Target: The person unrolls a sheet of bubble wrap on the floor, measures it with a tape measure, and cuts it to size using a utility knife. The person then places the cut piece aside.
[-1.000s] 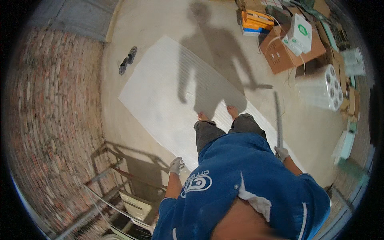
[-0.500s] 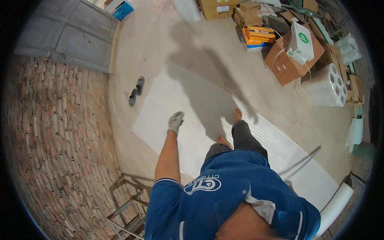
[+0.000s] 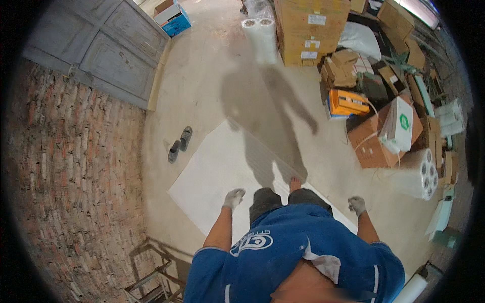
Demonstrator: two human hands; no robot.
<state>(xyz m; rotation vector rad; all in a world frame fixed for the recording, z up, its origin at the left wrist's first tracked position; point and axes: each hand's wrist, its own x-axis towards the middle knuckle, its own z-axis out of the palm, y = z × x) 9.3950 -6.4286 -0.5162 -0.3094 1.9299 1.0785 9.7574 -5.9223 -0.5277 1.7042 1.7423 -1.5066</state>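
My left hand [image 3: 234, 198], in a pale grey work glove, hangs over a white ribbed foam sheet [image 3: 202, 182] laid on the floor. Its fingers are loosely bent and somewhat apart, with nothing visible in them. To the right, just past the sheet's edge, my right hand [image 3: 356, 204] wears a similar glove. Its fingers are curled in, and what they hold, if anything, is hidden. Both hands are apart from the sheet. One bare foot [image 3: 295, 183] shows at the sheet's right edge; my body hides the nearer part of the sheet.
Dark slippers [image 3: 180, 145] lie left of the sheet, near a brick wall [image 3: 76, 166]. A metal frame [image 3: 156, 283] stands at the lower left. Tall cartons [image 3: 313, 33], an orange box [image 3: 348, 102], a tilted brown carton [image 3: 371, 146] and wrapped rolls [image 3: 417, 174] crowd the right side.
My view has shifted forward, bringing more of the far cartons in. My right hand has come into sight at the right. The long thin strip seen beside my right side is out of view.
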